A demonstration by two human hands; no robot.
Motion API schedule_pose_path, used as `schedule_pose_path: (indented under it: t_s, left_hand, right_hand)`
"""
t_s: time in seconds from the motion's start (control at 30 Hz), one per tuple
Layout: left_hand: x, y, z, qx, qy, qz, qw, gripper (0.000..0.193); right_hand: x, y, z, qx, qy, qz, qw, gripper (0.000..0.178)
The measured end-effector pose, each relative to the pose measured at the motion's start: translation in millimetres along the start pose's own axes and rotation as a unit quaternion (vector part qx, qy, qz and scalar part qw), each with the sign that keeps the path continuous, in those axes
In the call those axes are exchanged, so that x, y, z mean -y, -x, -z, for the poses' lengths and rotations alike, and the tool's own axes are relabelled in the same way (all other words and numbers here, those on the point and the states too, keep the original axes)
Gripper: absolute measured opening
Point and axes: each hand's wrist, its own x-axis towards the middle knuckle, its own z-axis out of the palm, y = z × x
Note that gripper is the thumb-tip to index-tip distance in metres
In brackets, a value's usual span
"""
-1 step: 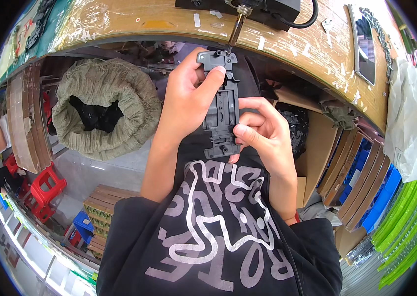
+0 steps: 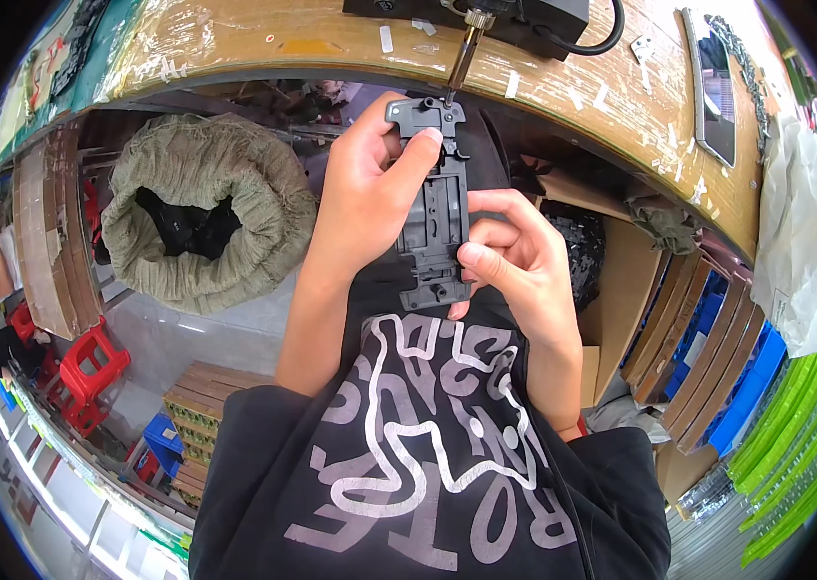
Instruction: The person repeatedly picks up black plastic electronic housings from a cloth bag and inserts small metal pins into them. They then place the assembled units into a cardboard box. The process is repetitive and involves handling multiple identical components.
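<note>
Between my hands is a long black plastic housing (image 2: 437, 222) with ribs, slots and small bosses, held upright in front of my lap. My left hand (image 2: 379, 179) grips its upper left side, thumb lying across the front face. On the lower right edge, the thumb and fingers of my right hand (image 2: 510, 251) pinch the housing. The metal tip of a bench-mounted screwdriver (image 2: 465, 63) reaches down to the top right corner of the housing, at or very near a small screw hole there.
A wooden workbench (image 2: 283, 39) strewn with plastic scraps runs across the far side, with a phone (image 2: 710, 92) on its right. A fabric-covered basket (image 2: 205, 213) stands at left. Cardboard cartons (image 2: 612, 309), blue bins (image 2: 752, 387) and green strips (image 2: 795, 435) sit at right. Red stools (image 2: 94, 362) stand lower left.
</note>
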Motion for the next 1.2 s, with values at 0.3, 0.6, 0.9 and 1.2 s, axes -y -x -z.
schedule_pose_path:
  t_s: [0.3,0.6,0.9,1.2]
  left_hand:
    - [3.7,-1.9,3.0,0.014,-0.005,-0.010,1.000,0.008]
    - [-1.4,-4.9,-1.4,-0.018,-0.003,-0.015,1.000,0.009]
    - [-3.4,-4.3,-0.6,-0.012,-0.010,0.002,1.000,0.011]
    - [-2.1,-5.4,-1.1,-0.009,-0.007,-0.010,1.000,0.011]
  right_hand:
    - [-3.7,-3.3,1.5,0.002,-0.005,-0.001,1.000,0.032]
    - [-2.8,-8.1,2.0,0.004,-0.006,0.006,1.000,0.032]
    - [-0.9,-6.5,0.2,-0.001,-0.010,0.012,1.000,0.033]
    - [0.6,-6.3,-0.1,-0.009,-0.004,0.015,1.000,0.033]
